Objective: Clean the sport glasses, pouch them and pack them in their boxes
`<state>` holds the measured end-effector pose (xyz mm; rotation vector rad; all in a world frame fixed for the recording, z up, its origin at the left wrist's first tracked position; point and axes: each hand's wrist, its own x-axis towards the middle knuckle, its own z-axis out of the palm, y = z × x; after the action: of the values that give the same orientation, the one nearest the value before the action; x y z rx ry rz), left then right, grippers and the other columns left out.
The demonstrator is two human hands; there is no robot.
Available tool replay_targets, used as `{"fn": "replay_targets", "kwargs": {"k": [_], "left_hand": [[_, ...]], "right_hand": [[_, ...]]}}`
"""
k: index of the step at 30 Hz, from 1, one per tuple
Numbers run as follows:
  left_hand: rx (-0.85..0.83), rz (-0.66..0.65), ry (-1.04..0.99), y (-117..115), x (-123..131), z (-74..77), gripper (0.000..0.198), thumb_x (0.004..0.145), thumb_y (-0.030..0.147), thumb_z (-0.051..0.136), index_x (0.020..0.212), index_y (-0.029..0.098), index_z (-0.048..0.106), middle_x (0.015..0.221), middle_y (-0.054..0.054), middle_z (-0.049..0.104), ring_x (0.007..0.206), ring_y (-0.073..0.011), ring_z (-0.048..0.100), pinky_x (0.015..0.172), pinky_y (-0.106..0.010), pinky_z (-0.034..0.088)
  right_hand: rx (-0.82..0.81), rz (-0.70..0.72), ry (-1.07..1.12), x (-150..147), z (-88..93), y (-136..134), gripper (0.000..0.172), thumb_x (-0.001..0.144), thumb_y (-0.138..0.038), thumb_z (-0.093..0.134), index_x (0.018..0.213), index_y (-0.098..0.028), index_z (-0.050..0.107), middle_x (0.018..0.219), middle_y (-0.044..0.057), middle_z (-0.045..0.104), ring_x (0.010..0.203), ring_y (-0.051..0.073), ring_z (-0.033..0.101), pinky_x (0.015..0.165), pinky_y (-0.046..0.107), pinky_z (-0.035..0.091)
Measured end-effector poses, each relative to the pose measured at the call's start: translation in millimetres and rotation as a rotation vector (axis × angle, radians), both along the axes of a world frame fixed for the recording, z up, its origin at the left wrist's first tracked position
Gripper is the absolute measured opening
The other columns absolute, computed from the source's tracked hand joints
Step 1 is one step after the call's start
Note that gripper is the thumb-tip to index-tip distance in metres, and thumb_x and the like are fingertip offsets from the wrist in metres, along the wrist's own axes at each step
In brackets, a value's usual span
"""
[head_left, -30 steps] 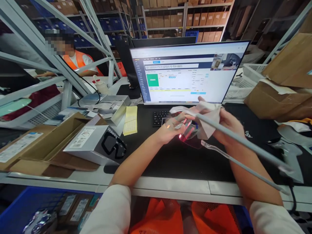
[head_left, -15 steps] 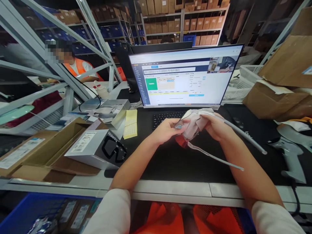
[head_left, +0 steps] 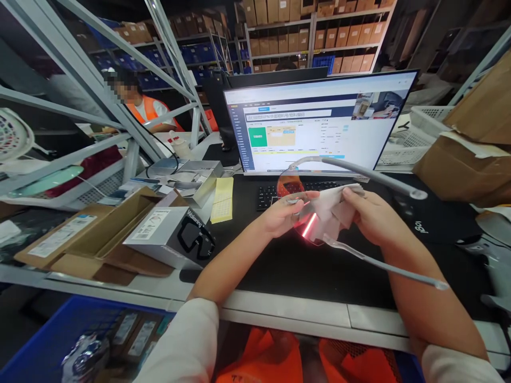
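Note:
My left hand (head_left: 284, 215) is closed around the middle of a pair of glasses (head_left: 371, 173) with reddish, see-through lenses and clear arms. The two arms stretch out to the right, one above my right hand and one below it. My right hand (head_left: 369, 214) pinches a pale, folded cloth (head_left: 329, 210) that lies against the nearer lens. A bright red streak of light shows on that lens. The cloth covers part of the lens, and some of my fingertips are hidden. Behind the glasses is a black keyboard (head_left: 265, 197).
A monitor (head_left: 303, 138) stands at the back. On the left are a grey printed box (head_left: 167, 234), an open cardboard carton (head_left: 99, 234) and a yellow note pad (head_left: 222, 199). A handheld scanner (head_left: 493, 260) and cardboard boxes (head_left: 451, 165) are at the right. A co-worker (head_left: 146, 109) sits beyond the metal frame.
The glasses have turned so that both arms and the reddish far lens show more clearly. The red streak has appeared on the near lens. My view has shifted slightly left.

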<state>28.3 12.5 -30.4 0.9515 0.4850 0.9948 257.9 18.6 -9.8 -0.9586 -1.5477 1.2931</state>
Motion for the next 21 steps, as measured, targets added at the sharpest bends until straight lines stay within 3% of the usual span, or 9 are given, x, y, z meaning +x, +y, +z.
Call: {"fn": "replay_targets", "kwargs": {"k": [3, 6, 11, 13, 16, 18, 21], "left_hand": [[0.065, -0.010, -0.009, 2, 2, -1.7, 0.049, 0.064, 0.045, 0.093, 0.106, 0.023, 0.079, 0.099, -0.005, 0.076, 0.094, -0.0185, 0.069, 0.090, -0.031, 0.050], [0.115, 0.069, 0.027, 3, 4, -3.1, 0.048, 0.064, 0.042, 0.094, 0.105, 0.023, 0.080, 0.103, -0.006, 0.076, 0.097, -0.0190, 0.069, 0.092, -0.031, 0.049], [0.123, 0.199, 0.106, 3, 9, -5.3, 0.060, 0.061, 0.043, 0.095, 0.113, 0.020, 0.077, 0.100, -0.006, 0.076, 0.090, -0.0191, 0.068, 0.089, -0.032, 0.049], [0.146, 0.196, 0.081, 3, 9, -5.7, 0.059, 0.062, 0.045, 0.094, 0.113, 0.021, 0.077, 0.100, -0.006, 0.076, 0.092, -0.0200, 0.069, 0.090, -0.033, 0.050], [0.214, 0.191, 0.046, 2, 6, -6.3, 0.048, 0.065, 0.045, 0.093, 0.103, 0.020, 0.078, 0.104, -0.007, 0.075, 0.098, -0.0208, 0.068, 0.093, -0.035, 0.050], [0.245, 0.158, 0.049, 1, 4, -7.2, 0.047, 0.065, 0.046, 0.092, 0.101, 0.019, 0.077, 0.103, -0.007, 0.074, 0.096, -0.0201, 0.068, 0.091, -0.035, 0.051], [0.285, 0.072, 0.090, 0, 4, -9.9, 0.058, 0.063, 0.051, 0.093, 0.109, 0.020, 0.076, 0.102, -0.007, 0.073, 0.087, -0.0178, 0.068, 0.080, -0.030, 0.054]], "right_hand": [[-0.027, 0.012, 0.009, 2, 7.4, -6, 0.043, 0.087, -0.062, 0.068, 0.078, -0.021, 0.070, 0.063, 0.003, 0.064, 0.057, 0.019, 0.058, 0.055, 0.033, 0.048], [-0.016, 0.108, 0.048, 3, 16.9, -15, 0.037, 0.091, -0.057, 0.065, 0.082, -0.022, 0.076, 0.060, 0.005, 0.066, 0.065, 0.026, 0.065, 0.066, 0.040, 0.055], [-0.004, 0.315, 0.169, 1, 18.0, -20, 0.039, 0.091, -0.057, 0.063, 0.107, -0.025, 0.079, 0.102, 0.007, 0.077, 0.096, 0.030, 0.072, 0.087, 0.047, 0.058], [0.069, 0.220, 0.129, -1, 17.9, -18, 0.037, 0.088, -0.056, 0.067, 0.099, -0.023, 0.078, 0.102, 0.008, 0.076, 0.096, 0.029, 0.071, 0.085, 0.044, 0.058], [0.078, 0.036, -0.184, -2, 23.6, -14, 0.030, 0.079, -0.047, 0.079, 0.092, -0.020, 0.075, 0.086, 0.005, 0.074, 0.076, 0.024, 0.069, 0.066, 0.033, 0.055], [0.020, 0.184, -0.409, -3, 28.3, -12, 0.029, 0.078, -0.043, 0.078, 0.093, -0.018, 0.075, 0.083, 0.004, 0.074, 0.072, 0.022, 0.067, 0.062, 0.029, 0.052], [0.050, 0.441, -0.465, -7, 26.6, -10, 0.023, 0.083, -0.038, 0.070, 0.089, -0.016, 0.077, 0.085, 0.004, 0.075, 0.077, 0.022, 0.068, 0.068, 0.028, 0.053]]}}
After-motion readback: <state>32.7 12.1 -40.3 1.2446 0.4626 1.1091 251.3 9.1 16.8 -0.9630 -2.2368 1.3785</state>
